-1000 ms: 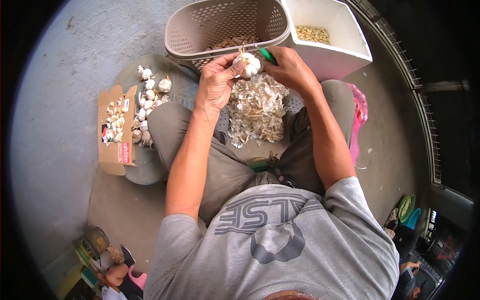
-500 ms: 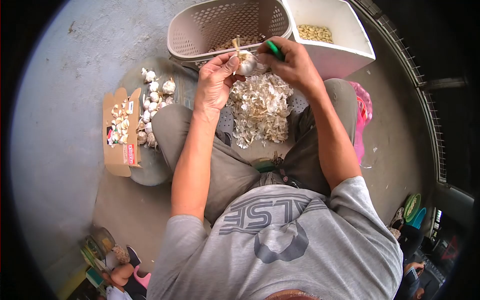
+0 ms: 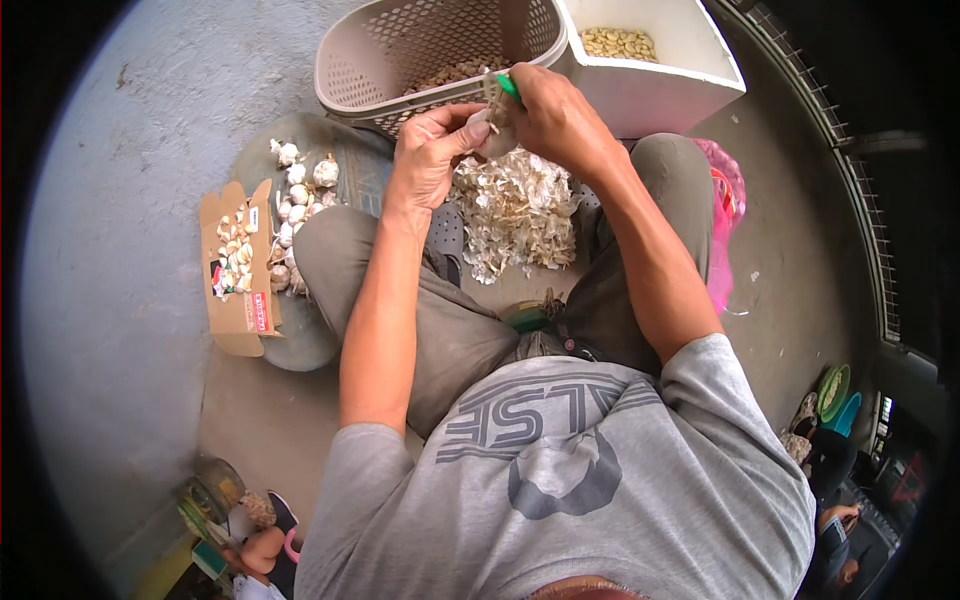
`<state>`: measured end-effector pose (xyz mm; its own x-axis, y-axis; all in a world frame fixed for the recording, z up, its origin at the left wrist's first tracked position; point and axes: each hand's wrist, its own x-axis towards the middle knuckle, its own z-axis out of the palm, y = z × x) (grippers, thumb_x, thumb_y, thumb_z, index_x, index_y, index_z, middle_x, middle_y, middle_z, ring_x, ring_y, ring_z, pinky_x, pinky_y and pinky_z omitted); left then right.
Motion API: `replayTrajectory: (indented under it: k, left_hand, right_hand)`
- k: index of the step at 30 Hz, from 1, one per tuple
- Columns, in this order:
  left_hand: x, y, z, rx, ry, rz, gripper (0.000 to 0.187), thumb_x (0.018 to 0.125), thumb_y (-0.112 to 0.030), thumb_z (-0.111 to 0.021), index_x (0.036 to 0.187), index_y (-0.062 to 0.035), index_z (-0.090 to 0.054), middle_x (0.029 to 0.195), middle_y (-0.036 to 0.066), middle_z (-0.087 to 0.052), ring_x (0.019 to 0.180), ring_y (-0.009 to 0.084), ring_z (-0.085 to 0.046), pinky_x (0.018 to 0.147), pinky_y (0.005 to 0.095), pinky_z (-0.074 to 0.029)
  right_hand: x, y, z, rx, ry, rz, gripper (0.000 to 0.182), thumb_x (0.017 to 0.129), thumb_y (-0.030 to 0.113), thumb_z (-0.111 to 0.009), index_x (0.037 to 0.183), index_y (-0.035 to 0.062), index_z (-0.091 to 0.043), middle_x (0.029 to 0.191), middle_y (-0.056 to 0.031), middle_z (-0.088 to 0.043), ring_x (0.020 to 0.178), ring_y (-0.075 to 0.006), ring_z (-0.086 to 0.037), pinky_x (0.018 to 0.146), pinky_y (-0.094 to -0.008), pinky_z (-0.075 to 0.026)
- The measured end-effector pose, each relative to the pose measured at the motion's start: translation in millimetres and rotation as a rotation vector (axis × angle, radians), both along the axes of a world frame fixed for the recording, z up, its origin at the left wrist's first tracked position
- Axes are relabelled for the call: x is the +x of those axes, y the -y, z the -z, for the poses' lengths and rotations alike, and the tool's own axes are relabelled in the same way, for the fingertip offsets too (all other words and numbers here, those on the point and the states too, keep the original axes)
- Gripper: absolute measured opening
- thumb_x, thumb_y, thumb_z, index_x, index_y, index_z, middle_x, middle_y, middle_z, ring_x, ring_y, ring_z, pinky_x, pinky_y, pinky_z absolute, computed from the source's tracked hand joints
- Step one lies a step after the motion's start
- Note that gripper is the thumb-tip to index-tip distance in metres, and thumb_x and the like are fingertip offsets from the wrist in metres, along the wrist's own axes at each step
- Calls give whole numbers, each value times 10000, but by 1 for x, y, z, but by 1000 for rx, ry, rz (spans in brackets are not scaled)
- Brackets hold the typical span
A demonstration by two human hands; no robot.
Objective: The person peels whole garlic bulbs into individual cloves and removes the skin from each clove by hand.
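My left hand (image 3: 430, 150) is closed on a garlic bulb (image 3: 494, 143), pinching it between thumb and fingers with its stem end up. My right hand (image 3: 560, 115) is wrapped around a green-handled knife (image 3: 509, 89); its blade is hard to make out. The right fingers are against the bulb's right side and top, partly hiding it. Below both hands lies a heap of papery garlic skins (image 3: 515, 210), between my shoes. Several whole garlic bulbs (image 3: 297, 190) lie to the left on a round grey surface (image 3: 300, 345).
An open cardboard box (image 3: 232, 315) at the left holds loose garlic cloves (image 3: 235, 255). Ahead stand a perforated basket (image 3: 365, 65) with cloves inside and a white box (image 3: 690, 95) with peeled cloves (image 3: 618, 44). A pink bag (image 3: 725, 240) lies beyond my right knee. Other people are at the lower corners.
My right hand has moved left and up with the knife, onto the bulb's stem end. The left hand still holds the bulb, which is now more covered. The head view has shifted slightly.
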<state>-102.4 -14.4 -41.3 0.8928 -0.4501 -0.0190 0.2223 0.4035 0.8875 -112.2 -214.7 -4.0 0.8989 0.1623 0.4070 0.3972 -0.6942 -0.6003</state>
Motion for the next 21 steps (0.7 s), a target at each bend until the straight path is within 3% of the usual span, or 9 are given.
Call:
replayTrajectory:
  k: [2, 3, 6, 7, 10, 14, 18, 21]
  left_hand:
    - [-5, 2, -3, -44, 81, 13, 301, 924, -99, -754, 1168, 69, -702, 1005, 117, -749, 815, 151, -697, 709, 276, -574]
    - [-8, 1, -7, -55, 22, -9, 321, 929, -89, -746, 1186, 92, -683, 1010, 134, -749, 832, 162, -706, 745, 291, -585]
    - [-4, -3, -5, -120, -30, -27, 366, 922, -89, -756, 1219, 103, -659, 1024, 134, -748, 852, 164, -708, 779, 299, -587]
    - [-2, -5, -6, -130, -54, -51, 394, 916, -84, -766, 1240, 104, -643, 1043, 133, -746, 870, 164, -709, 803, 310, -587]
    - [1, -3, -6, -129, -18, -152, 401, 909, -88, -776, 1240, 95, -643, 1065, 130, -743, 887, 165, -709, 815, 310, -584]
    - [-1, -4, -5, -65, 30, -120, 401, 883, -75, -801, 1224, 77, -655, 1054, 117, -741, 897, 145, -700, 804, 275, -572]
    - [2, -6, 2, 23, 55, -87, 395, 867, -55, -809, 1210, 74, -661, 1041, 118, -741, 886, 137, -695, 801, 270, -571]
    - [4, -5, 7, -5, 58, -114, 384, 871, -44, -800, 1204, 82, -653, 1047, 128, -740, 886, 152, -700, 804, 278, -575]
  right_hand:
    - [10, 8, 9, 10, 20, 56, 159, 937, 99, -639, 926, -44, -570, 815, -284, -620, 744, -475, -601, 662, -494, -475]
    - [9, 13, 3, 52, -99, 48, 132, 928, 86, -653, 965, -32, -607, 743, -205, -638, 626, -341, -616, 602, -434, -473]
    - [14, 27, 6, 238, -313, -182, 145, 910, 72, -678, 1027, -10, -657, 699, -73, -622, 587, -158, -579, 540, -345, -446]
    - [13, 23, 7, 313, -244, -171, 171, 919, 74, -682, 1079, 12, -687, 699, 18, -583, 621, -64, -547, 524, -277, -424]
    - [6, 17, -7, 517, -396, -115, 204, 895, 104, -733, 1055, -14, -688, 797, -73, -679, 756, -124, -599, 684, -330, -509]
    - [3, 2, -5, 416, -278, -163, 233, 907, 151, -760, 1035, -25, -679, 778, -76, -650, 749, -111, -552, 690, -335, -500]
    - [3, -6, 3, 388, -217, -153, 186, 869, 86, -738, 920, -45, -616, 741, -150, -608, 699, -166, -508, 670, -385, -481]
    - [6, 0, 4, 271, -218, -21, 180, 861, 83, -721, 917, -49, -612, 735, -195, -607, 679, -243, -562, 665, -413, -477]
